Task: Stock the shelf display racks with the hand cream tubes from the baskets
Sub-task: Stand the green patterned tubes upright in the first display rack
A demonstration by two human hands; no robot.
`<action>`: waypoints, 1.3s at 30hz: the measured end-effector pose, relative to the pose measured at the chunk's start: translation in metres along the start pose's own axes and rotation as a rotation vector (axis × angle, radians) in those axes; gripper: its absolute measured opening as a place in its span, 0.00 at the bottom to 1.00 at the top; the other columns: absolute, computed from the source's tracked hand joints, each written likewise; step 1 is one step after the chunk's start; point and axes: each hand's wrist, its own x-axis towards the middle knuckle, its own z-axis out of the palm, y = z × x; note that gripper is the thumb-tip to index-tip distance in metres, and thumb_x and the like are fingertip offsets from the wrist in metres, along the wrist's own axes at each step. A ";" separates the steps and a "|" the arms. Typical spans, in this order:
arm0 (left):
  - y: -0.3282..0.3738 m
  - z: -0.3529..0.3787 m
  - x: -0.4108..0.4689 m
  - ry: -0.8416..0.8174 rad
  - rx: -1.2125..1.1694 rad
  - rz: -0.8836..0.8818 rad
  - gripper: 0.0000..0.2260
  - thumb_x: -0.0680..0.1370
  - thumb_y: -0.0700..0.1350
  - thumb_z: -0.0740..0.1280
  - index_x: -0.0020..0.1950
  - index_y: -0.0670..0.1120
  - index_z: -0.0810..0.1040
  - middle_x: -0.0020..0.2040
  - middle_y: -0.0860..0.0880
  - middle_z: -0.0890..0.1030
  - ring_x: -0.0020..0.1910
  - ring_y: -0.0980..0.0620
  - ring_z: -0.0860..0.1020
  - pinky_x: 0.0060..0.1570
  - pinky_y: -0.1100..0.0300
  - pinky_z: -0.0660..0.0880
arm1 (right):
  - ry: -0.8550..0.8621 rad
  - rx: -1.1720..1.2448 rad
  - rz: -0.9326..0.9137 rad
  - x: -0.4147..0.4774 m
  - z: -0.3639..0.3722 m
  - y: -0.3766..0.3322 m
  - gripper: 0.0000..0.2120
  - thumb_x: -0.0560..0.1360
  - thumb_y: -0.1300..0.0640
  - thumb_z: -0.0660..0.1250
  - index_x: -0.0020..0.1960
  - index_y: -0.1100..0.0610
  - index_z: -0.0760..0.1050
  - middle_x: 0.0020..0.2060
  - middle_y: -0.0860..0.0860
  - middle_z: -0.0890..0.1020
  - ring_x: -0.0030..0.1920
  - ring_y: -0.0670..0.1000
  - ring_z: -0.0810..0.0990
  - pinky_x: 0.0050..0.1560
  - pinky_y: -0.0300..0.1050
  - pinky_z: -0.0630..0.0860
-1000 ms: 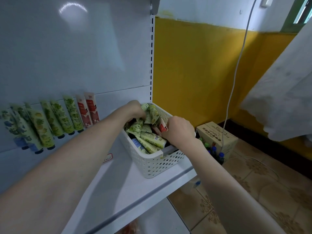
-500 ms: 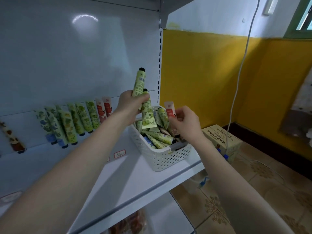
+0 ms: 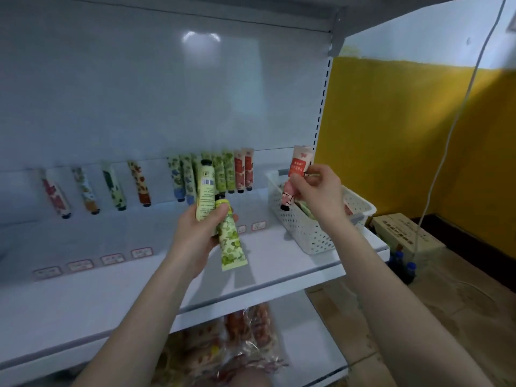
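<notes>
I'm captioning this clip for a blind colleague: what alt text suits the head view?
A person's left hand grips two green hand cream tubes while the right hand pinches a red tube above a white basket on a white shelf. More tubes lean in a row against the back panel.

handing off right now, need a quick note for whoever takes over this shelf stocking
Left hand: holds two green tubes, both cap up.
Right hand: pinches one red tube, cap down, over the white basket.
Done: a row of shelved tubes, green and red, leans on the back panel; four single tubes stand further left.
Left: place the three held tubes, then those in the basket.
</notes>
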 end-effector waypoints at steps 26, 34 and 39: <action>-0.045 -0.098 0.003 0.152 -0.141 -0.037 0.10 0.78 0.40 0.63 0.58 0.46 0.75 0.46 0.48 0.81 0.39 0.54 0.83 0.34 0.62 0.78 | -0.005 -0.159 -0.043 0.064 0.116 0.033 0.09 0.73 0.60 0.67 0.52 0.58 0.73 0.42 0.49 0.79 0.38 0.47 0.77 0.42 0.47 0.75; -0.050 -0.091 0.008 0.127 -0.165 -0.029 0.08 0.77 0.38 0.63 0.55 0.45 0.75 0.43 0.48 0.83 0.38 0.52 0.83 0.33 0.62 0.78 | -0.054 -0.247 -0.064 0.072 0.128 0.057 0.11 0.75 0.60 0.66 0.56 0.61 0.73 0.45 0.52 0.79 0.42 0.49 0.76 0.30 0.31 0.68; -0.055 -0.091 0.009 0.133 -0.210 -0.041 0.08 0.77 0.37 0.63 0.53 0.47 0.75 0.41 0.49 0.83 0.37 0.53 0.83 0.32 0.63 0.78 | -0.057 -0.240 -0.050 0.078 0.130 0.060 0.10 0.75 0.60 0.66 0.55 0.61 0.73 0.43 0.55 0.80 0.39 0.50 0.77 0.29 0.30 0.68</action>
